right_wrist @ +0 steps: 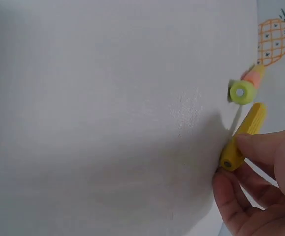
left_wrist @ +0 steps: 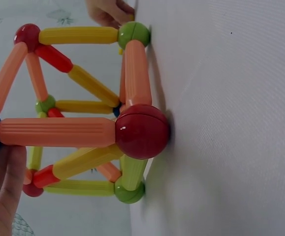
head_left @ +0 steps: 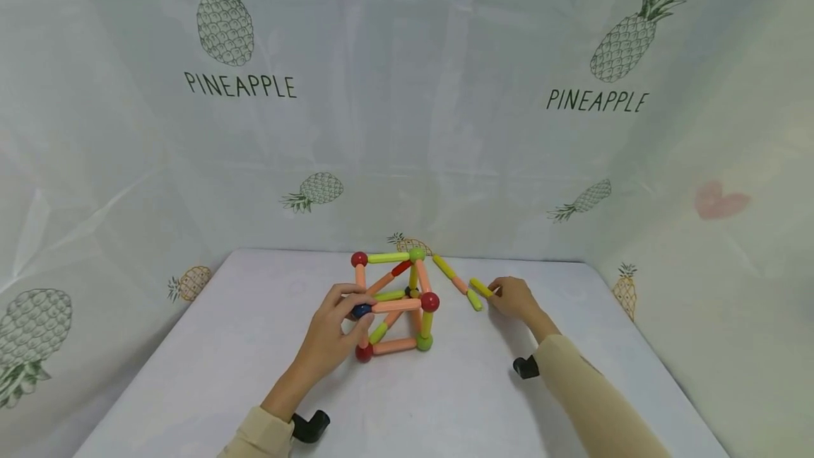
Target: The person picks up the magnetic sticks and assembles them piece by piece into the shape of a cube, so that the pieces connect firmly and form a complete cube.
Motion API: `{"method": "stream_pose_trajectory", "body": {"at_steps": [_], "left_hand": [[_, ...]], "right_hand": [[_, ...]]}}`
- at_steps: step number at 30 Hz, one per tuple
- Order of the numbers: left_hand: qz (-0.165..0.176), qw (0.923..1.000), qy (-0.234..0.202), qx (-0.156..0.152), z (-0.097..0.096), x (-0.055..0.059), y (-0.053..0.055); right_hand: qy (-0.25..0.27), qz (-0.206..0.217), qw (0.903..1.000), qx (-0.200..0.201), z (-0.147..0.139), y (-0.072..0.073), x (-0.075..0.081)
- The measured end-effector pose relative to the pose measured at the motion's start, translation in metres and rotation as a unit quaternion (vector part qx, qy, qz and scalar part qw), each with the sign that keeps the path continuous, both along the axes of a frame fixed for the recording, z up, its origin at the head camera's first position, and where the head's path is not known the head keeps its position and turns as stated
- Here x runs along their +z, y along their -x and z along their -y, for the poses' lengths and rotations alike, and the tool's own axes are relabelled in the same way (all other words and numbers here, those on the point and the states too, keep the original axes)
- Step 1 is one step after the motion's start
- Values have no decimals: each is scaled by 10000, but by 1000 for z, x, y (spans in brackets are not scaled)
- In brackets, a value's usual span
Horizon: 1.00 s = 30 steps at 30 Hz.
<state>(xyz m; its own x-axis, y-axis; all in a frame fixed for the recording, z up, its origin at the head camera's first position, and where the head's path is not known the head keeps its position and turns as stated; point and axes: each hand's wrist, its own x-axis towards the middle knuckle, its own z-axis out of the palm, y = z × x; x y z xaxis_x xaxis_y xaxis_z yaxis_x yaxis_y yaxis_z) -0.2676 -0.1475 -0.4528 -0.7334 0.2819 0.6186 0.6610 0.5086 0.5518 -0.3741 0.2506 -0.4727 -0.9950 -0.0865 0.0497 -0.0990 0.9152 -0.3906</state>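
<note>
A cube-like frame of magnetic sticks and balls (head_left: 397, 307) stands on the table, with coral, yellow, green and red sticks between red, green and blue balls. At its near left upper corner, my left hand (head_left: 326, 339) holds the dark blue ball (head_left: 362, 311), fingers above and thumb below. The left wrist view shows a coral stick (left_wrist: 58, 132) joining that ball to a glossy red ball (left_wrist: 142, 132) at the table. To the right of the frame, my right hand (head_left: 514, 297) pinches a yellow magnetic stick (right_wrist: 250, 120) between thumb and fingers, low over the table.
Between the frame and my right hand lies a line of sticks: yellow (head_left: 443, 266), coral (head_left: 460, 284) and light green (head_left: 474, 300). A pale cloth with pineapple prints (head_left: 407, 126) hangs behind the white table (head_left: 445, 408).
</note>
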Motion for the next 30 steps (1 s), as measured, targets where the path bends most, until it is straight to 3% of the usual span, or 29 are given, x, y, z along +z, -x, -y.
{"method": "stream_pose_trajectory", "body": {"at_steps": [9, 18, 24, 30], "left_hand": [[-4, 10000, -34, -42, 0, -1, -1], [-68, 9999, -60, -111, 2, -4, 0], [108, 9999, -50, -60, 6, -6, -2], [187, 9996, -121, -192, 11, -6, -3]], "right_hand": [[1134, -368, 9928, 138, 1, -37, 11], [2546, -285, 9664, 202, 41, -87, 16], [2799, -252, 9589, 381, 68, -112, 13], [2821, -267, 9572, 593, 87, -127, 4]]}}
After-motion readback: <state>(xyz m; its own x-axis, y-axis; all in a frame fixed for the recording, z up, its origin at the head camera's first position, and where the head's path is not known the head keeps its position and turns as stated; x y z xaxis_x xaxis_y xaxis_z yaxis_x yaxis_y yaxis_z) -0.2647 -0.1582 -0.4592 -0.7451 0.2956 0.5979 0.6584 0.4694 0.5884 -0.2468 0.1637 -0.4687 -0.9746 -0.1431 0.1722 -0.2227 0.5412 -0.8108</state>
